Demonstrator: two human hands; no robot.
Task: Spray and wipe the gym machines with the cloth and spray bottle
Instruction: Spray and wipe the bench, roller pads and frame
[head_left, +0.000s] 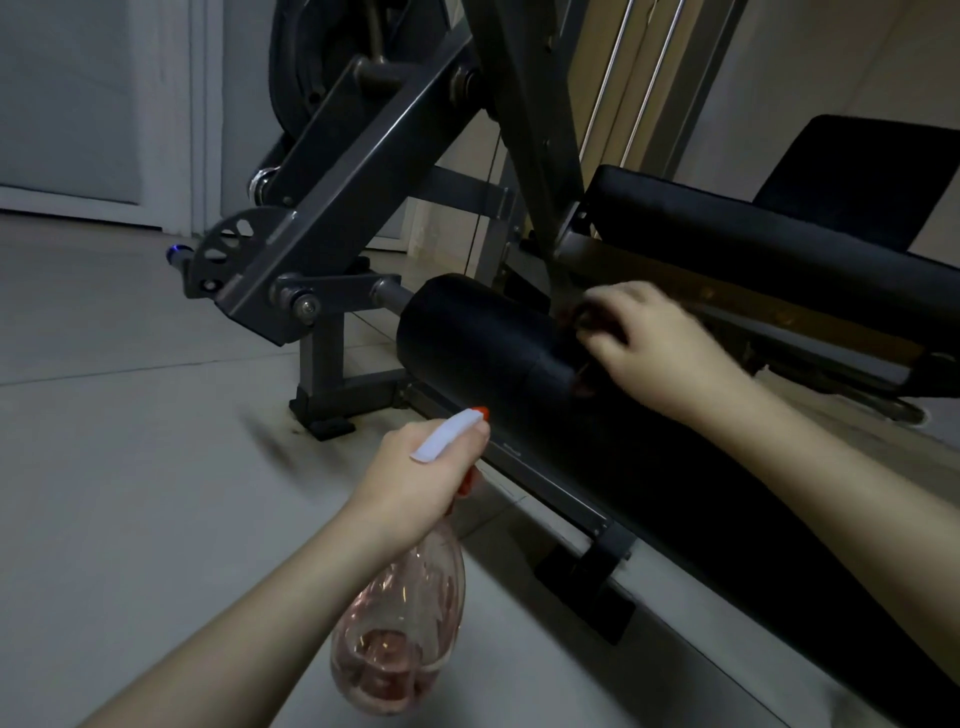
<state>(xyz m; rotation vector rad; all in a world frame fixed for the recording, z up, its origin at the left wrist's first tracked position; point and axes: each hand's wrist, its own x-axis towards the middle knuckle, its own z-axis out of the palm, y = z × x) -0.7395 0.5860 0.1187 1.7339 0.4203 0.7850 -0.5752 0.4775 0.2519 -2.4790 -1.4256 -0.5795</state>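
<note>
The left hand (415, 467) grips the spray bottle (400, 623) by its neck, nozzle toward the black roller pad (467, 332), seemingly ready to squirt, while the right hand (649, 348) curls round a dark cloth (589, 318), pressing it on that pad to wipe.

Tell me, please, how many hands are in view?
2. The left hand grips the bottle at lower centre; the right hand holds the cloth against the roller, right of centre. None look hidden.
</note>
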